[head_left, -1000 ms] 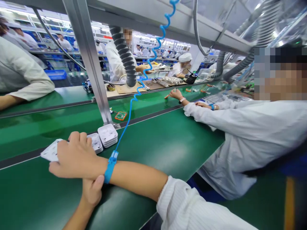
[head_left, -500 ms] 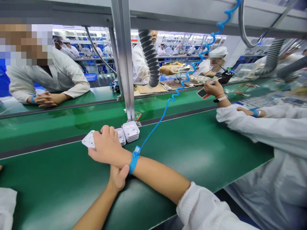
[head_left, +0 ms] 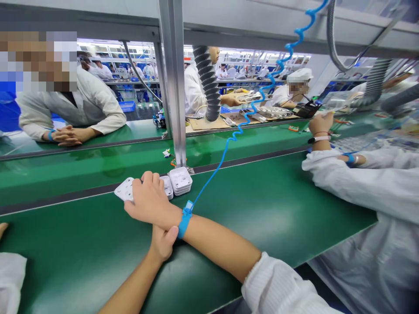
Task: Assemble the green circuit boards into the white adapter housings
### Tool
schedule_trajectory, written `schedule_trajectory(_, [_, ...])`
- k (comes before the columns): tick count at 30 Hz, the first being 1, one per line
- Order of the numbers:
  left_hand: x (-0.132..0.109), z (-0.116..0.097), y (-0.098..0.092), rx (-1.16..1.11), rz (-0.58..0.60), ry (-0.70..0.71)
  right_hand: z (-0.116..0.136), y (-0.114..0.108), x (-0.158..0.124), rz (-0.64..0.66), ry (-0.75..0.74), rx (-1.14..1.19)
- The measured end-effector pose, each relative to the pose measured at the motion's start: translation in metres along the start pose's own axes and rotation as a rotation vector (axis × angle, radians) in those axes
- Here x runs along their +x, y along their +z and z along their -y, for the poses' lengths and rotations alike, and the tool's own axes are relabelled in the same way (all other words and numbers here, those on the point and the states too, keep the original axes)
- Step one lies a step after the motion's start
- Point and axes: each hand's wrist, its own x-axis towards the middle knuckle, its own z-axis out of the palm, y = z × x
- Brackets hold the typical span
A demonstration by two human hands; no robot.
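Note:
My right hand (head_left: 151, 198) lies palm down at the far edge of the green work surface (head_left: 268, 209), a blue wrist strap (head_left: 185, 221) round its wrist. Its fingers are bent with the tips hidden, so whether they grip anything does not show. A white plastic piece with small dark holes (head_left: 124, 190) pokes out to the left, against thumb and forefinger. Beyond the fingers, a white square plastic housing (head_left: 168, 187) is partly covered; beside it stands a stack of similar housings (head_left: 181, 180). Below, my left hand (head_left: 163, 243) is closed round my right wrist, its thumb on top.
A coiled blue cord (head_left: 225, 152) runs up from the strap. A metal post (head_left: 175, 87) rises behind the housings, beside a green conveyor belt (head_left: 81, 168). Co-workers sit opposite and at the right, where a sleeve (head_left: 343, 174) reaches over the surface.
My hands hold the same pose; the whole view has shifted slightly. The right co-worker's hand has moved away to the right, and the dark, red-edged item it held no longer shows. Small parts appear left of the post.

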Motion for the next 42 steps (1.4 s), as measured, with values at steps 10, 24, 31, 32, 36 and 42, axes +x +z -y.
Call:
schedule_trajectory(10, [-0.002,0.009,-0.001,-0.027,0.032,-0.004,0.001,-0.001,-0.001,-0.010,-0.009,-0.017])
schedule_trajectory(24, [-0.002,0.009,-0.003,-0.021,0.025,-0.001,0.001,-0.002,-0.001,-0.002,-0.009,-0.031])
schedule_trajectory(31, [-0.008,-0.009,0.009,-0.077,0.115,0.059,0.003,-0.006,-0.006,0.074,-0.008,-0.003])
schedule_trajectory(32, [-0.007,-0.012,0.011,-0.092,0.130,0.087,0.003,-0.005,-0.006,0.074,0.007,-0.003])
schedule_trajectory(36, [-0.003,-0.013,0.013,-0.103,0.154,0.164,0.004,0.000,-0.004,0.071,0.043,-0.011])
schedule_trajectory(42, [-0.004,-0.014,0.012,-0.106,0.209,0.214,0.007,-0.003,-0.006,0.072,0.044,-0.011])
